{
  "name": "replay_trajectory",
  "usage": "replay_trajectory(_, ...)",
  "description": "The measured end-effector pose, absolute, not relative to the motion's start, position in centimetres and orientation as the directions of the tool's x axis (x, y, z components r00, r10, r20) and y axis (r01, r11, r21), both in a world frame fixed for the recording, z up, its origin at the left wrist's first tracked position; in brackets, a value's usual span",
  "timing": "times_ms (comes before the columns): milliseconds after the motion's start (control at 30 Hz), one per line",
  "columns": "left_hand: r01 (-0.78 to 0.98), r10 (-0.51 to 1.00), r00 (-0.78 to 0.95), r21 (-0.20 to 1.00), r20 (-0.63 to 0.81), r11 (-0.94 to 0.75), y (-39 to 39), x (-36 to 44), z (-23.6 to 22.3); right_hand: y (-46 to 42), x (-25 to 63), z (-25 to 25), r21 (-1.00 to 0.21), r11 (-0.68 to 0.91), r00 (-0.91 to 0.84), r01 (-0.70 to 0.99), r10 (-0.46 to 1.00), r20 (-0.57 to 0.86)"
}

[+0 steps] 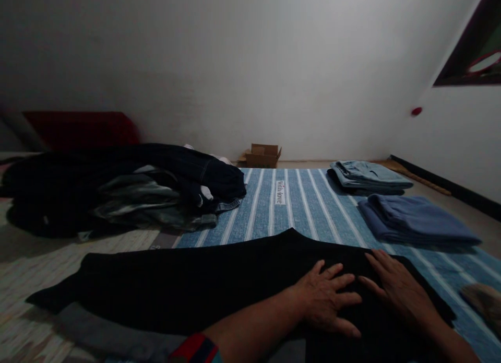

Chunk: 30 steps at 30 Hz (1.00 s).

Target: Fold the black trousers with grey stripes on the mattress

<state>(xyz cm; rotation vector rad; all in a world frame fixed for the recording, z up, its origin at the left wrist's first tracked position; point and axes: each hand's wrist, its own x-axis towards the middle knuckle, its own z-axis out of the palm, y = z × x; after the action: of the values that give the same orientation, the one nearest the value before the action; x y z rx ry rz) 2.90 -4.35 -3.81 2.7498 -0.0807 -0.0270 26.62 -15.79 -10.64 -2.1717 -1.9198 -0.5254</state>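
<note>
A pair of black trousers (188, 282) lies spread sideways across the near part of the bed cover. Its narrower end reaches to the left. My left hand (326, 300) lies on the wider right part of the black cloth, palm down with fingers spread. Just right of it, my right hand (395, 284) rests flat on the same cloth, fingers stretched toward the upper edge. Neither hand grips anything. The sleeve cuff of my left arm, red and blue, shows at the bottom.
A heap of dark clothes (129, 190) sits at the left. On the right lie folded light-blue jeans (370, 176) and folded blue trousers (417, 221). A striped blue sheet (254, 211) runs beneath. An open cardboard box (262, 156) stands by the back wall (266, 75).
</note>
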Motion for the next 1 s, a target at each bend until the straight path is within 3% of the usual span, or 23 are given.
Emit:
replay_trajectory(167, -0.053, -0.06, 0.998, 0.373, -0.006, -0.926, -4.4, 2.9, -3.8, -15.6, 24.9, -10.1, 0.069, -0.099, 0.055, 0.993, 0.881, 0.47)
replay_trajectory(400, -0.021, -0.026, 1.0, 0.416, -0.006, -0.909, -4.5, 1.9, -3.9, -15.1, 22.1, -11.9, -0.019, -0.007, 0.012, 1.0, 0.947, 0.32)
replay_trajectory(733, 0.01, -0.004, 1.0, 0.476, -0.027, -0.88, -4.4, 0.2, -3.5, -15.3, 22.2, -12.6, 0.023, -0.031, 0.024, 0.999, 0.959, 0.282)
replay_trajectory(1000, 0.203, 0.197, 0.978, 0.451, -0.061, -0.869, -4.6, -1.6, -3.8, -15.2, 22.5, -13.2, -0.002, -0.017, 0.017, 1.0, 0.946, 0.324)
